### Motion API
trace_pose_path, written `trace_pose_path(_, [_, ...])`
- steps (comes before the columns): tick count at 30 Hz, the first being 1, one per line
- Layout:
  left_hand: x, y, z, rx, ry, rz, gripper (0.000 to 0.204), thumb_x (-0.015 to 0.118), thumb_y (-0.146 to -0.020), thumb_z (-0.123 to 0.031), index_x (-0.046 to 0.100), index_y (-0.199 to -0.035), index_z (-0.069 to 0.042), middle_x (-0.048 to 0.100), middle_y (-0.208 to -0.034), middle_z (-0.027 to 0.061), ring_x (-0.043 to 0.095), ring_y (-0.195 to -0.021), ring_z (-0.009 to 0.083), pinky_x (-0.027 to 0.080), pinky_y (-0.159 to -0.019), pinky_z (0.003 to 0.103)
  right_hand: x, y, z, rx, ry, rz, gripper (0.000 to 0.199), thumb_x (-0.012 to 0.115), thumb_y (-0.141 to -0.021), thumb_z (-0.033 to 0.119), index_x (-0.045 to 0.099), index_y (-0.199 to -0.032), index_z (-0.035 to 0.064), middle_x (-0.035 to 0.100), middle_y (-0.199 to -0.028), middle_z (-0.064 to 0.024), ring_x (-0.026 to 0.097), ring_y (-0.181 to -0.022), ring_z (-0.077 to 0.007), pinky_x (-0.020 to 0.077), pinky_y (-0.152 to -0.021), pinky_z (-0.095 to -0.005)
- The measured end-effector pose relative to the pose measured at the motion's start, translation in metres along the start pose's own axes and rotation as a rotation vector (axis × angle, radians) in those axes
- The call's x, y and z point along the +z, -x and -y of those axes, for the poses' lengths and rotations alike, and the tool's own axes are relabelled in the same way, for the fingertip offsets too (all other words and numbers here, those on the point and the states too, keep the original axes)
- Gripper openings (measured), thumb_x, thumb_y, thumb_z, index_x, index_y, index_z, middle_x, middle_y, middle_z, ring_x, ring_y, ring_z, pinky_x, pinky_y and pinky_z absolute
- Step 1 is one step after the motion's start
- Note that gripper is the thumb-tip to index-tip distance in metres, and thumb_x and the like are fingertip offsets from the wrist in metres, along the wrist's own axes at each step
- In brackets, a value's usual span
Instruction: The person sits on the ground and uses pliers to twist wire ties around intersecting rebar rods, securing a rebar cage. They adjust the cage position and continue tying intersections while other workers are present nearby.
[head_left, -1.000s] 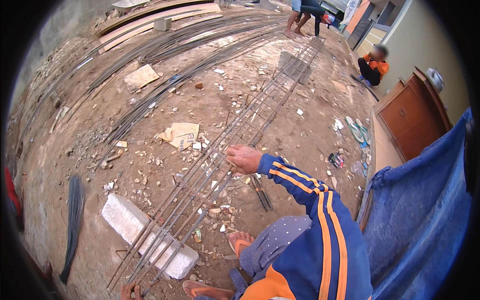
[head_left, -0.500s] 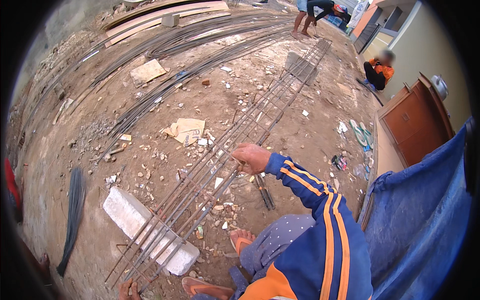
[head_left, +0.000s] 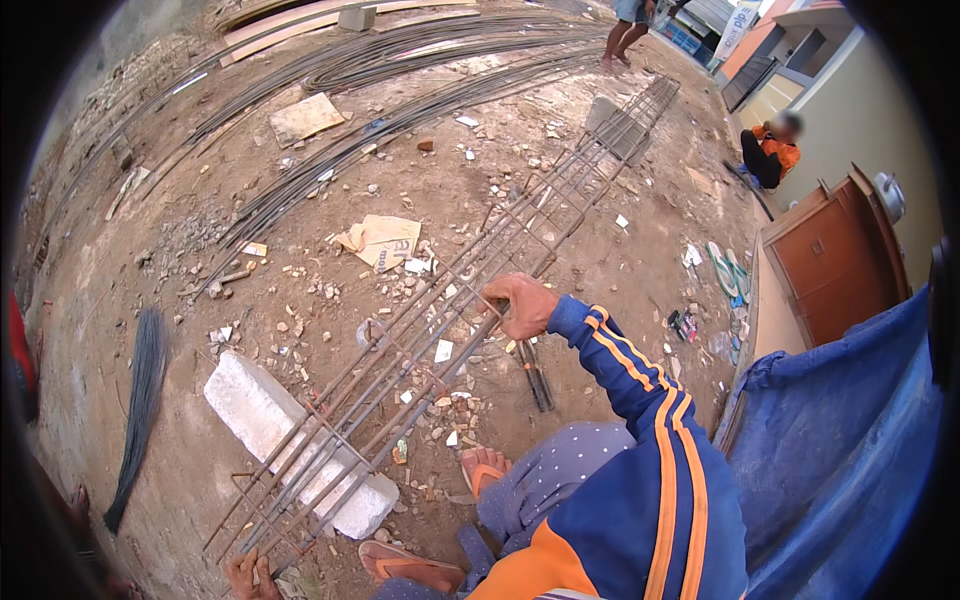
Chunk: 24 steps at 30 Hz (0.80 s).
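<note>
A long cage of steel rebar [head_left: 400, 355] with square stirrups runs from the lower left to the upper right. Its near part rests across a white block [head_left: 345, 500]. My right hand [head_left: 525, 306], in a blue sleeve with orange stripes, is closed around the cage's right-hand bar about midway along. At the cage's near end my left hand [head_left: 250, 576] has its fingers curled at the bar tips; the picture's lower edge cuts it off. A tool with two dark handles [head_left: 535, 378], its head hidden, lies on the dirt below my right hand.
A bundle of thin tie wire [head_left: 140, 420] lies at the left. Long loose rebars [head_left: 330, 150] cross the ground behind. A grey block [head_left: 615, 130] supports the far cage. Someone sits by the wall [head_left: 768, 150]; another stands far off [head_left: 628, 35]. A blue tarp [head_left: 840, 440] hangs right.
The view has shifted slightly. My right hand sits a little farther right, its thumb and fingers still on the bar. The far person, bent over before, now shows mostly as legs.
</note>
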<state>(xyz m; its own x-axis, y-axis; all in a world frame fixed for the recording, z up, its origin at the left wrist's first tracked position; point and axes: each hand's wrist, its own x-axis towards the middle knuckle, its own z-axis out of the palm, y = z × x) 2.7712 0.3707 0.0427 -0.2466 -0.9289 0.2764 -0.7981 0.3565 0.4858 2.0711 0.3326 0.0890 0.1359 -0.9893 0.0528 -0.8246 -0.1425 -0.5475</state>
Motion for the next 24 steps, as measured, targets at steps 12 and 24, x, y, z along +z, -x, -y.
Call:
trace_pose_path(12, [-0.019,-0.012,-0.015,-0.025,-0.025,0.019,0.021,0.080,-0.081,-0.019,0.076,-0.099,-0.009,0.070,-0.093,0.0084,0.063,-0.087,0.0275,0.047,-0.079,0.038,0.021,-0.010,-0.013,0.136,-0.153,0.324,0.040,0.055,-0.070,-0.003,0.060,-0.110,0.0003,0.066,-0.104,-0.0113,0.066,-0.102,-0.0241,0.0493,-0.094,-0.0346])
trace_pose_path(24, [-0.020,0.099,0.031,-0.949,0.572,-0.732,0.043,0.068,-0.096,-0.024,0.063,-0.130,0.002,0.066,-0.125,0.0165,0.067,-0.110,0.0246,0.055,-0.094,0.038,0.002,-0.021,-0.050,0.120,0.004,0.383,0.024,0.070,-0.088,0.007,0.069,-0.110,-0.0011,0.071,-0.110,-0.0134,0.065,-0.107,-0.0260,0.0480,-0.097,-0.0383])
